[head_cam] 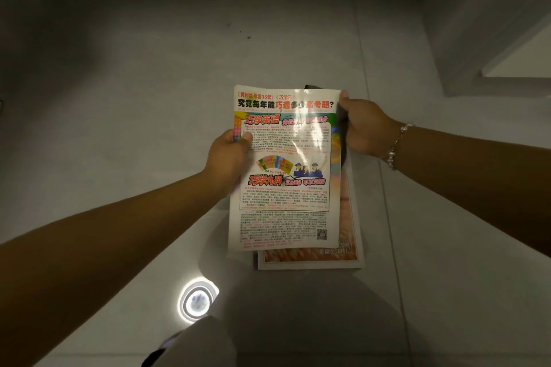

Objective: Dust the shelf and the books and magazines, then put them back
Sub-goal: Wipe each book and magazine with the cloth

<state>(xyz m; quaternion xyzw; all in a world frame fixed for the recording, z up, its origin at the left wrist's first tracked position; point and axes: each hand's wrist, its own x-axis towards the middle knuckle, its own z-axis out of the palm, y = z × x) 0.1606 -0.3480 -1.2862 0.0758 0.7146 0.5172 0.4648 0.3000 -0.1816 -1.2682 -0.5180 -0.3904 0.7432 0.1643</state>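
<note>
A glossy magazine (283, 188) with a colourful printed back cover hangs in the air above the floor. My left hand (229, 155) grips its left edge, thumb on the cover. My right hand (365, 125) pinches the top right corner and also holds a dark cloth (343, 121), which is mostly hidden behind the magazine. Below it, a stack of magazines (343, 256) with an orange cover on top lies on the floor, largely covered by the held one.
The pale grey tiled floor (149, 98) reflects a round ceiling lamp (196, 301). A white cabinet or shelf base (492, 39) rises at the top right. My knee and a shoe (190, 343) show at the bottom edge.
</note>
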